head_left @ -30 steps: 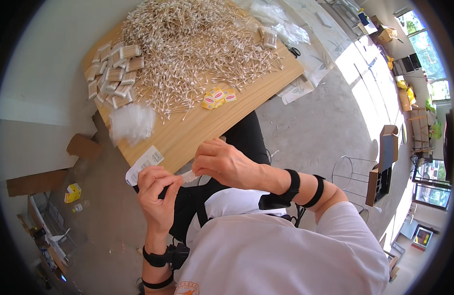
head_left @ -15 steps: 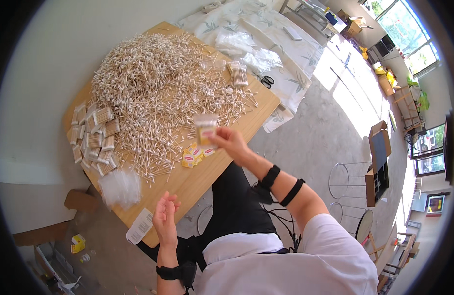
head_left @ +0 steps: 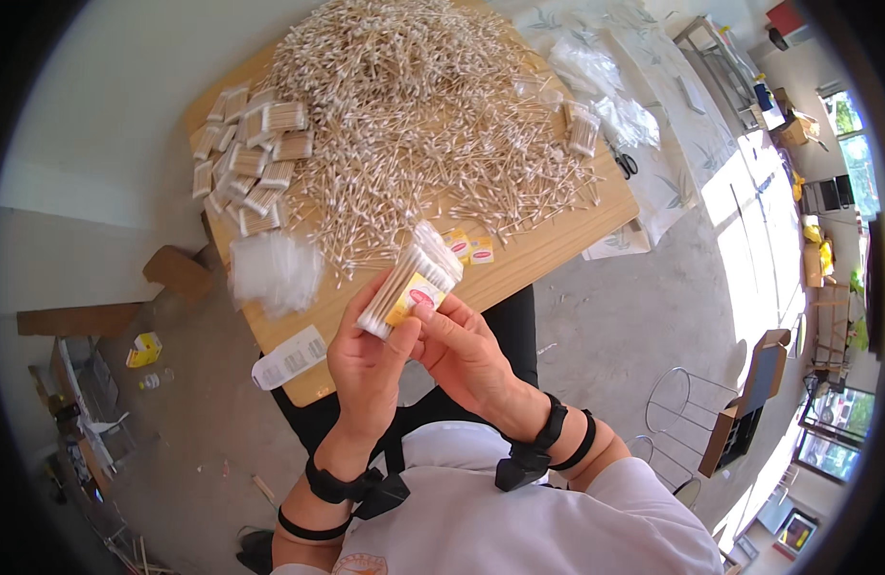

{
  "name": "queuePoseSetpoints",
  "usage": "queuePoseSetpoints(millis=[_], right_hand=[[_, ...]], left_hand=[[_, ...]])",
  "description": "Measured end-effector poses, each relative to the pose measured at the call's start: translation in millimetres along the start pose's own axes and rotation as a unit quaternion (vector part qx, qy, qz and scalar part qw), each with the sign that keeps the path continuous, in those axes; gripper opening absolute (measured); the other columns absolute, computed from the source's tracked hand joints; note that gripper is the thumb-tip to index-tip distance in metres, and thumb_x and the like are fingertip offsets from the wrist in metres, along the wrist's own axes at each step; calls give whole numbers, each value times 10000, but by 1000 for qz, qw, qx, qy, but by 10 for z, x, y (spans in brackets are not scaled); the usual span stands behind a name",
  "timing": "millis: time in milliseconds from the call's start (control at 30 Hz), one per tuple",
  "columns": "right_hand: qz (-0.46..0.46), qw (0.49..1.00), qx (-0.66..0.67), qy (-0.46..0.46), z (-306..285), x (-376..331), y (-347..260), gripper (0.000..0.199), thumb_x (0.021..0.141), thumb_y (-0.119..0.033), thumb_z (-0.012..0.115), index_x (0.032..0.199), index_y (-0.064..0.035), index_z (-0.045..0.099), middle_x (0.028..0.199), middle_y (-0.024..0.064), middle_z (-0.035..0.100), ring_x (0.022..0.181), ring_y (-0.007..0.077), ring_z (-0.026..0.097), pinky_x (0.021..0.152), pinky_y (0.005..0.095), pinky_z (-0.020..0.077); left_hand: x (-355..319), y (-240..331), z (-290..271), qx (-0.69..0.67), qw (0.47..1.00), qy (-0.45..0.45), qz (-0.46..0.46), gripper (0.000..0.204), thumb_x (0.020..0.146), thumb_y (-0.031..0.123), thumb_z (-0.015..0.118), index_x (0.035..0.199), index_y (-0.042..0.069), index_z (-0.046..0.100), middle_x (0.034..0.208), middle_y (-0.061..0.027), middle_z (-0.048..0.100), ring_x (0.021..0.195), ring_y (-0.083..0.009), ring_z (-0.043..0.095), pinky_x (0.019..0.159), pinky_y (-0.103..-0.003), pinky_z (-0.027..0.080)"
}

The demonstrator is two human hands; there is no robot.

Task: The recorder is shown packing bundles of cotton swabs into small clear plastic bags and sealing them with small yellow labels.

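Note:
My left hand and my right hand together hold a clear packet of cotton swabs with a yellow and red label, just in front of the wooden table's near edge. Both hands grip its lower end. A big loose heap of cotton swabs covers most of the table. Two small yellow labels lie on the wood just beyond the packet.
Several filled swab packets are stacked at the table's left end, beside a pile of empty clear bags. A white label strip hangs at the near corner. Scissors and more bags lie at the right. A wire chair stands on the concrete floor.
My right hand, which was stretched out to the table, has come back with the packet. My left hand rose to meet it, and both now hold the packet.

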State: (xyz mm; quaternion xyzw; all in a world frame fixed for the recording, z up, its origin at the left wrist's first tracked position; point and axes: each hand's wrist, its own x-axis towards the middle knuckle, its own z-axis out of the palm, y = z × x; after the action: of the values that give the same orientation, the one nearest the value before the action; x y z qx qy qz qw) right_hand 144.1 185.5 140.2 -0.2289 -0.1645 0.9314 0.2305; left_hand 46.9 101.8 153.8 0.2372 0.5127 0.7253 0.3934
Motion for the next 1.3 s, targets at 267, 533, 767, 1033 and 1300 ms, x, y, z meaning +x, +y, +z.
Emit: queuePoseSetpoints(millis=[267, 533, 767, 1033, 1300], right_hand=[[-28, 950, -268, -159, -263, -121, -212, 287, 915, -105, 676, 1177, -35, 582, 1108, 63, 640, 1028, 171, 613, 932, 345, 494], [39, 975, -12, -219, -39, -322, 587, 177, 910, -107, 676, 1079, -77, 633, 1063, 43, 675, 1002, 156, 638, 902, 328, 520], [88, 976, -20, -197, 123, -464, 850, 185, 917, -157, 679, 1086, -91, 641, 1047, 19, 672, 967, 127, 639, 827, 300, 542], [72, 977, -24, -198, -13, -435, 896, 129, 955, -155, 627, 1048, -67, 623, 1007, 22, 664, 916, 116, 635, 809, 292, 538], [56, 977, -24, -205, -46, -413, 891, 153, 954, -140, 620, 1082, -56, 617, 1014, 41, 664, 926, 128, 640, 816, 297, 543]], left_hand=[[-365, 621, -130, 305, 951, -30, 28, 310, 845, 66, 722, 1138, 5, 643, 992, -95, 699, 917, -168, 658, 809, -291, 510], [-841, 711, -147, 272, 934, 25, 231, 322, 772, 23, 762, 1080, 21, 668, 1064, -105, 700, 990, -248, 672, 923, -366, 491], [-1013, 835, -346, 376, 871, -6, 316, 274, 804, 84, 772, 1052, 19, 674, 1032, -132, 707, 1071, -331, 660, 1104, -532, 338], [-1068, 740, -415, 350, 883, -27, 311, 242, 816, 125, 771, 1014, 23, 678, 1023, -123, 713, 1068, -328, 662, 1118, -564, 303], [-1024, 688, -420, 322, 892, -36, 316, 233, 819, 109, 768, 1017, 26, 677, 1024, -139, 716, 1029, -293, 678, 1124, -584, 281]])
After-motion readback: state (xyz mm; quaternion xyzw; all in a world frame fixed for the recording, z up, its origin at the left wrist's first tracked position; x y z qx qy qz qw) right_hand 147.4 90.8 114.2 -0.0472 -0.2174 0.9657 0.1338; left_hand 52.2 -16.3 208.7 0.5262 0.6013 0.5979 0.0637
